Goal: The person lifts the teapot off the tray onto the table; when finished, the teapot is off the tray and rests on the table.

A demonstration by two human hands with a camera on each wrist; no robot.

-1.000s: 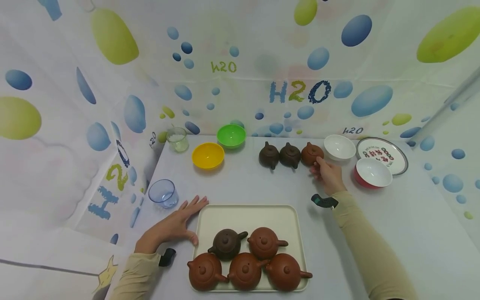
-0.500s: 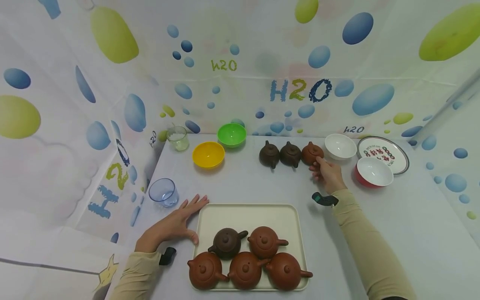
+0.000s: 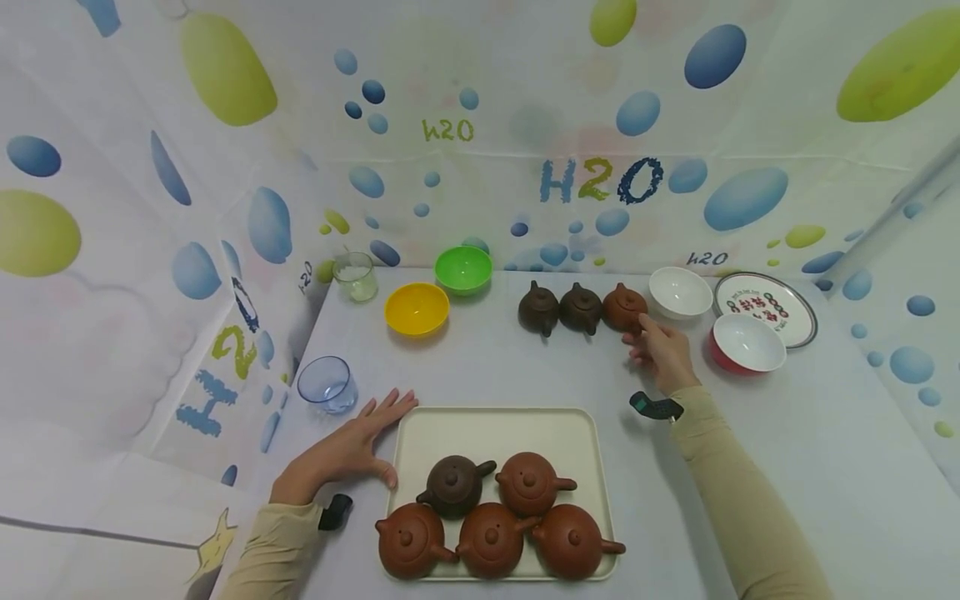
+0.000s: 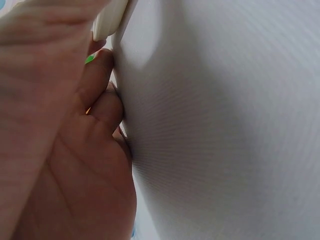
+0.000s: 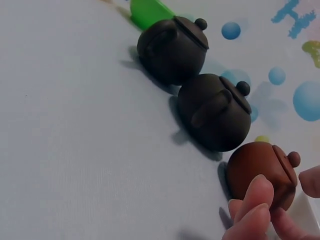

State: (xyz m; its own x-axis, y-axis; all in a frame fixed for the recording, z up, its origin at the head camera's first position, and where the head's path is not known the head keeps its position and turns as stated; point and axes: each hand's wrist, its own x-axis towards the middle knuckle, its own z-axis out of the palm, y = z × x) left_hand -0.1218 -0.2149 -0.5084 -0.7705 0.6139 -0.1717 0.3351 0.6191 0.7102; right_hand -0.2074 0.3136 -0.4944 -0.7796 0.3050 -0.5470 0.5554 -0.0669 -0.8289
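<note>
In the head view, my right hand point(image 3: 666, 354) is beside the handle side of a small reddish-brown teapot point(image 3: 622, 307) at the back. The right wrist view has the fingertips point(image 5: 260, 195) in front of this teapot and the thumb spread apart from it. Two dark teapots point(image 3: 538, 308) point(image 3: 581, 308) stand to its left in a row. My left hand point(image 3: 337, 454) lies with spread fingers on the table, its thumb at the left edge of a cream tray point(image 3: 495, 423). On the tray sit several reddish-brown teapots point(image 3: 491, 542) and one dark teapot point(image 3: 454, 486).
A white bowl point(image 3: 680, 293), a red bowl point(image 3: 746, 344) and a patterned plate point(image 3: 797, 310) are at the back right. Yellow point(image 3: 417, 311) and green point(image 3: 463, 271) bowls, a clear glass point(image 3: 356, 279) and a blue glass point(image 3: 327, 386) stand on the left.
My right hand has drawn slightly right and back from the reddish-brown teapot's handle, its fingers loosened. The teapots and my left hand have stayed in place.
</note>
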